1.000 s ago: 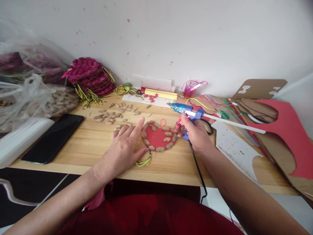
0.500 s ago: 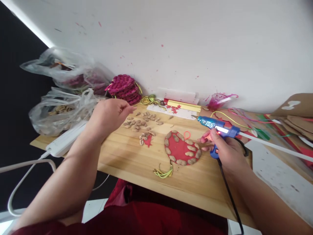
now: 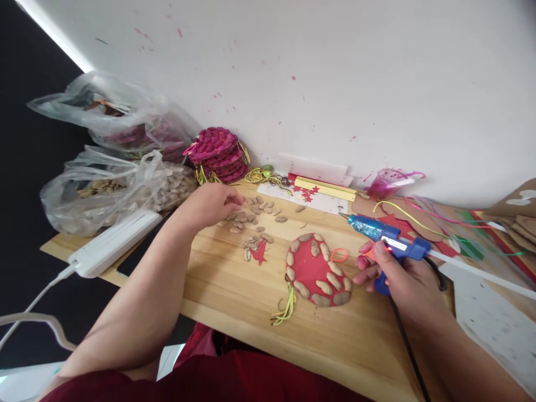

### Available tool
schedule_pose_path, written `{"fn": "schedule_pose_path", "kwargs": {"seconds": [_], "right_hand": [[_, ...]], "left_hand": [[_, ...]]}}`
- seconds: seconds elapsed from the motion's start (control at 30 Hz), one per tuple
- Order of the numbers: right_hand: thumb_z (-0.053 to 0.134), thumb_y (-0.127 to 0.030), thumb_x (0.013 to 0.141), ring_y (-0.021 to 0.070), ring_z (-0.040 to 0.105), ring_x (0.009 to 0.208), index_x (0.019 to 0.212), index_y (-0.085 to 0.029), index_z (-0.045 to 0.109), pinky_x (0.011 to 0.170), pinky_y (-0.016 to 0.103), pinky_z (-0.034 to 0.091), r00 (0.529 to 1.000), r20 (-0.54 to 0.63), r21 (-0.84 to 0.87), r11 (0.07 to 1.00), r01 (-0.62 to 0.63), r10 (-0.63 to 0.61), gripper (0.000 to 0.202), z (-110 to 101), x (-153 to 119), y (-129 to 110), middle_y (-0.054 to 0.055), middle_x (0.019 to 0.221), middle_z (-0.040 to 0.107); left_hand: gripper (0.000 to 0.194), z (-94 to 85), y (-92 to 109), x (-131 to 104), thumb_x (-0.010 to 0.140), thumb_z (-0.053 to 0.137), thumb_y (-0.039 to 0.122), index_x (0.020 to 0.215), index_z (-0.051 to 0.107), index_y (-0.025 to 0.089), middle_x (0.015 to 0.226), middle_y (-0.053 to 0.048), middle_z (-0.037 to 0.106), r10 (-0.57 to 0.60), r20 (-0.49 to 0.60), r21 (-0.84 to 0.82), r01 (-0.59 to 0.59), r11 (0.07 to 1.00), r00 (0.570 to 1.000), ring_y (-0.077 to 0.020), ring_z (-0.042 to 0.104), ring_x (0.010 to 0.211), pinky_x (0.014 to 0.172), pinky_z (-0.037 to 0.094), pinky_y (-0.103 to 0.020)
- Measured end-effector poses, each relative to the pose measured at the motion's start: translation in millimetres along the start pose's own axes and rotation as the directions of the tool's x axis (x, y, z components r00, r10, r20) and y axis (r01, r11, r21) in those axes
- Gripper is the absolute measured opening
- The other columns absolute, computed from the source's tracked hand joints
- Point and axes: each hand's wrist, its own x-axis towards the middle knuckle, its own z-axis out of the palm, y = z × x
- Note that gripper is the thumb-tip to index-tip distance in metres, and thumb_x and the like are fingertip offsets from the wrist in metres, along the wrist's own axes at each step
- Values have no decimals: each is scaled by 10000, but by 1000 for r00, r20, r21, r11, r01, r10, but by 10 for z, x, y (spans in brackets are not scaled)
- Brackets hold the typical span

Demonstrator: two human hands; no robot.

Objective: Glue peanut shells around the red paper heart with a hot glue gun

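Observation:
My right hand (image 3: 397,268) is wrapped round a blue glue gun (image 3: 387,237), its nozzle pointing left and a white glue stick coming out of its back. Left of it on the table lies a red heart-shaped piece (image 3: 307,268) edged with peanuts, with a few more inside, an orange loop and a yellow-green tassel. My left hand (image 3: 215,204) is at the loose peanuts (image 3: 247,215), its fingers bent together at the pile's left edge; what they hold, if anything, is hidden. Nearer me, shell pieces lie on a small red scrap (image 3: 259,251).
Plastic bags (image 3: 113,184) and a white power strip (image 3: 113,243) are at the left. By the wall stand stacked magenta discs (image 3: 218,153), a paper with red stars (image 3: 304,195) and a pink-stained cup (image 3: 385,184). Cords and cardboard (image 3: 521,223) lie right.
My left hand has moved right and down to the peanut pile. The right hand still holds the glue gun; the heart now appears slightly turned and lower, as the view has shifted.

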Motion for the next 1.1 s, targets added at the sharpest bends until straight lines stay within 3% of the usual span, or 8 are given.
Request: {"fn": "schedule_pose_path", "kwargs": {"seconds": [0.1,0.3,0.43,0.63,0.87,1.1], "right_hand": [[799,-729,732,232,704,537,832,-230,719,438,303,525,1000,-20,-13,1000,-14,14,516,-8,-2,-7,84,743,718],[785,-772,707,241,692,558,794,-238,726,448,327,518,998,-48,-44,998,-41,39,545,-25,14,-4,94,774,713],[789,-779,691,253,692,564,780,-243,730,453,341,520,997,-58,-58,997,-47,43,546,-29,20,1,105,777,714],[794,-751,716,232,685,545,772,-237,734,440,311,502,999,-54,-38,999,-12,10,520,-39,3,-5,95,736,695],[797,-742,722,238,689,557,798,-233,737,447,314,505,999,-49,-50,999,-17,14,518,-41,10,-18,91,744,706],[778,-747,747,212,677,549,808,-215,721,447,291,505,999,-36,-76,997,24,-27,538,-58,30,8,75,727,692]], "left_hand": [[247,11,-36,-1,837,602,300,969,799,232,931,-35,813,-20,56,49,17,999,998,-228,729,851,725,471,-285],[232,65,34,28,794,656,281,991,774,250,921,-14,788,52,149,34,-58,998,987,-217,706,835,700,452,-285],[254,72,4,54,851,640,349,1016,780,215,945,-44,791,33,105,35,-37,999,994,-231,707,857,725,460,-300],[232,100,-28,79,873,587,296,943,799,233,942,-39,808,30,95,72,-37,997,995,-224,717,859,747,461,-293],[321,93,2,54,871,587,303,1102,794,219,1041,-50,812,73,144,14,-76,997,987,-234,731,934,823,492,-296],[389,136,-47,84,895,509,239,1161,791,221,1129,-55,814,63,66,18,-64,998,996,-236,736,1011,885,497,-302]]}}
